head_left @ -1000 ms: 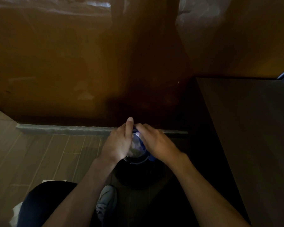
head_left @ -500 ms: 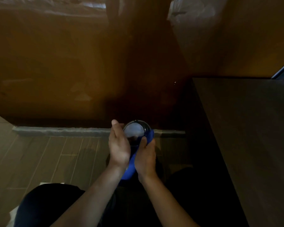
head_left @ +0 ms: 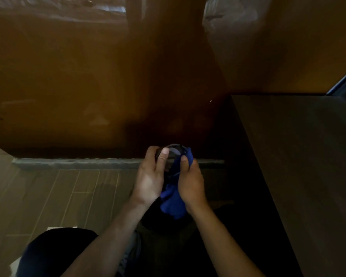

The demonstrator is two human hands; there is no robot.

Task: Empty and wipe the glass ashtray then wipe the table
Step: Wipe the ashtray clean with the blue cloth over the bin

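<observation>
Both thumbs have closed in since half a second ago. Left of the table [head_left: 298, 156], the left hand [head_left: 150, 176] grips the glass ashtray [head_left: 175, 154] at its fingertips, round face tilted nearward. The right hand [head_left: 192, 182] pinches the blue cloth [head_left: 172, 202] against it.

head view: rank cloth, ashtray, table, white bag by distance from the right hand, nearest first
1. blue cloth: gripped in the right hand.
2. glass ashtray: against the cloth, held by the left hand.
3. table: off to the right.
4. white bag: farthest, top of view.
</observation>
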